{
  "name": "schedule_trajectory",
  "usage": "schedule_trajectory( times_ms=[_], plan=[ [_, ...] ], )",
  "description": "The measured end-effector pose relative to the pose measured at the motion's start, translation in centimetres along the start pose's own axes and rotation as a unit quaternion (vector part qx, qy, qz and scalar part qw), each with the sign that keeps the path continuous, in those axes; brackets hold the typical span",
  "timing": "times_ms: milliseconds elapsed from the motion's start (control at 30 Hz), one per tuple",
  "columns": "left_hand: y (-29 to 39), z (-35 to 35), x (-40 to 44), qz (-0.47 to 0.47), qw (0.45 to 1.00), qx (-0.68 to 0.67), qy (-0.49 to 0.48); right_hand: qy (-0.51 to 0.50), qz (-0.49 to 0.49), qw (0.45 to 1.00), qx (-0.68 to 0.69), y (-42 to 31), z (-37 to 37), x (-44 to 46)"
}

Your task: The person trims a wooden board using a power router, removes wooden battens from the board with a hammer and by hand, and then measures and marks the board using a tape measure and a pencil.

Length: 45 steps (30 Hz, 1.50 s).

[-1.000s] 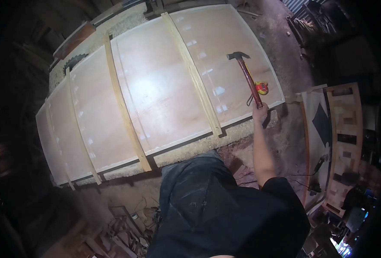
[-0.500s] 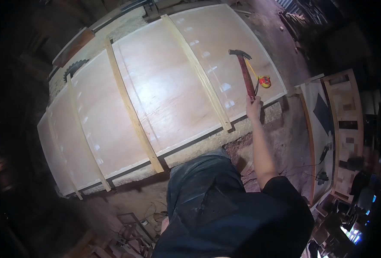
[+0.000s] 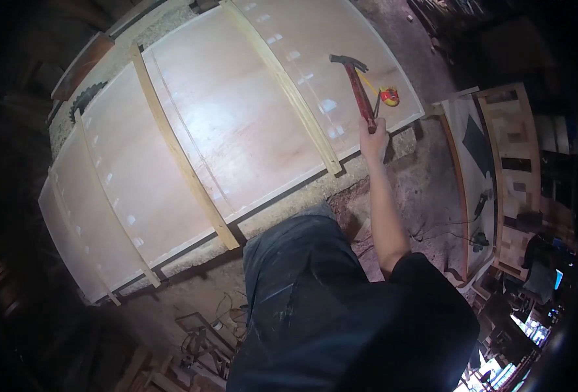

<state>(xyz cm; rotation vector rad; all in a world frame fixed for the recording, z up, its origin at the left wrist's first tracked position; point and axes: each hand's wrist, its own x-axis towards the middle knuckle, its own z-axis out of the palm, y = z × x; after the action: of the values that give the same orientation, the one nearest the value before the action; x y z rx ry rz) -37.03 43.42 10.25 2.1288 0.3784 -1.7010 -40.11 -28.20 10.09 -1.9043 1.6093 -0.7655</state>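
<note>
My right hand [image 3: 373,138] is closed round the lower end of the red handle of a claw hammer [image 3: 359,89], over the right part of a large pale panel [image 3: 237,124]. Just right of the hammer lies a red and yellow tape measure [image 3: 389,97], with a bit of yellow showing between it and the hammer head. Several wooden strips cross the panel, one of them [image 3: 289,88] left of the hammer. My left hand is out of view.
A dark toothed saw blade [image 3: 86,97] shows beyond the panel's far left edge. At the right stand a patterned wooden door-like panel [image 3: 514,176] and a power tool with a cord [image 3: 480,240]. Wooden frames and scraps [image 3: 204,336] lie on the floor at lower left.
The view has shifted, moving the panel up and left in the frame. My right hand still holds the hammer. Part of my left hand, seen at my side half a second ago, is gone from view.
</note>
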Motion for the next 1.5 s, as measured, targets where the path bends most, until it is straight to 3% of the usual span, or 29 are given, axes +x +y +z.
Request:
schedule_trajectory(
  times_ms=[400, 500, 600, 700, 833, 900, 967, 1067, 1100, 1133, 1167, 1267, 1333, 1367, 1433, 1500],
  plan=[
    [4.0, -1.5, 2.3, 0.038, 0.997, 0.062, -0.023, 0.128, -0.056, 0.985, 0.106, -3.6, -5.0, 1.8],
    [4.9, -1.8, 3.3, 0.052, 0.995, 0.085, -0.024, 0.129, -0.065, 0.975, 0.168, -1.5, -3.7, 4.5],
    [5.7, -1.9, 4.3, 0.062, 0.992, 0.109, -0.031, 0.135, -0.066, 0.951, 0.272, -4.0, -3.4, 6.1],
    [7.5, -1.4, 5.8, 0.081, 0.985, 0.147, -0.047, 0.124, -0.075, 0.964, 0.224, -6.9, -4.2, 7.0],
    [10.1, -0.9, 7.6, 0.114, 0.968, 0.211, -0.070, 0.201, -0.238, 0.944, 0.109, -10.8, -7.2, 6.4],
    [11.9, -0.7, 8.6, 0.141, 0.955, 0.251, -0.077, 0.240, -0.189, 0.942, 0.142, -11.7, -8.6, 6.9],
    [13.5, -1.0, 9.6, 0.168, 0.936, 0.298, -0.077, 0.152, -0.042, 0.876, 0.457, -14.1, -10.6, 6.7],
    [18.7, -2.8, 9.6, 0.220, 0.913, 0.340, -0.038, 0.097, 0.010, 0.829, 0.550, -13.4, -12.0, 6.7],
    [19.9, -3.2, 9.0, 0.283, 0.908, 0.309, 0.019, 0.069, 0.018, 0.853, 0.517, -13.1, -12.1, 6.3],
    [21.9, -3.6, 8.3, 0.303, 0.908, 0.290, 0.006, 0.042, 0.019, 0.872, 0.487, -12.9, -12.0, 6.1],
    [25.2, -3.6, 6.0, 0.276, 0.910, 0.310, -0.003, 0.017, 0.020, 0.889, 0.458, -12.9, -11.8, 5.7],
    [31.8, -2.5, 3.7, 0.384, 0.886, 0.259, 0.033, -0.071, -0.106, 0.925, 0.358, -12.2, -11.2, 3.5],
    [34.5, -0.7, 4.7, 0.501, 0.833, 0.217, 0.088, -0.113, -0.151, 0.921, 0.341, -11.5, -11.2, 2.5],
    [36.9, -0.1, 3.9, 0.476, 0.846, 0.229, 0.075, -0.111, -0.172, 0.930, 0.304, -11.7, -11.2, 1.6],
    [40.4, 1.6, 3.4, 0.505, 0.813, 0.276, 0.090, -0.101, -0.180, 0.952, 0.225, -12.5, -11.8, 0.0],
    [43.0, 3.6, 3.5, 0.557, 0.770, 0.283, 0.125, -0.142, -0.245, 0.927, 0.246, -12.6, -11.7, -0.4]
  ],
)
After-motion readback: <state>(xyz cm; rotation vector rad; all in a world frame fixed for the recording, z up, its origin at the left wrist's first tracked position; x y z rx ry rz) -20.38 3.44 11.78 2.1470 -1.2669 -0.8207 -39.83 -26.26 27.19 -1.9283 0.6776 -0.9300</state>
